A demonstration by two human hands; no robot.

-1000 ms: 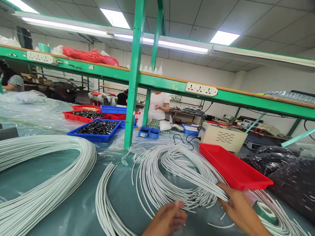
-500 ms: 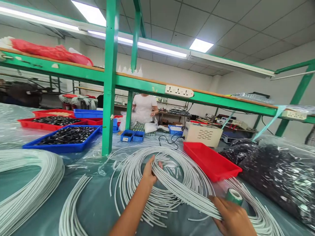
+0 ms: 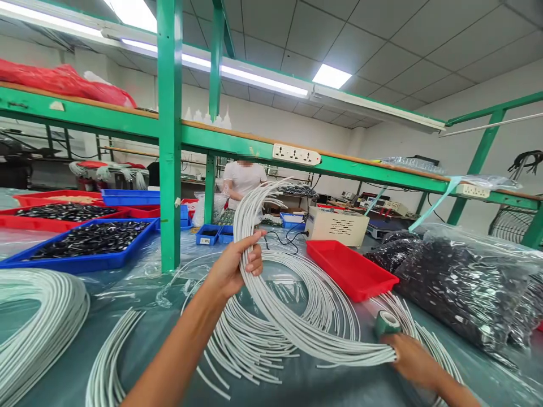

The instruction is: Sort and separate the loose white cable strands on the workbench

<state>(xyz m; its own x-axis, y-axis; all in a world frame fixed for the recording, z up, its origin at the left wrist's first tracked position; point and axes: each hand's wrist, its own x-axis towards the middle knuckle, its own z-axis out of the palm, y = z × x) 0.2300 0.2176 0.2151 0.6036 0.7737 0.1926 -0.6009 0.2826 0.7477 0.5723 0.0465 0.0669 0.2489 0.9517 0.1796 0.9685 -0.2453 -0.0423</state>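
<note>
My left hand [image 3: 237,265] is closed round a bundle of white cables [image 3: 275,305], with the thumb across the front. The bundle's upper end stands raised and fanned above the fist, and the rest curves down to the right. At its lower right end, the cut cable tips meet my right hand [image 3: 413,362]. That hand is slightly blurred and its fingers are partly hidden behind the tips, so its grip is unclear. A roll of green tape [image 3: 387,322] stands right by its fingers. Beneath the bundle lies a loose coil of white cables [image 3: 326,282].
More white cables [image 3: 38,328] lie coiled at left, beside a short cable bundle [image 3: 111,362]. Trays, blue [image 3: 114,260] and red [image 3: 352,271], flank a green post [image 3: 169,169]. A plastic bag [image 3: 470,288] of dark parts lies right; a person [image 3: 244,178] stands behind the shelf.
My left hand has lifted its end of the cable bundle off the coil. My right hand has moved from around the bundle to its cut tips. The view has swung slightly right.
</note>
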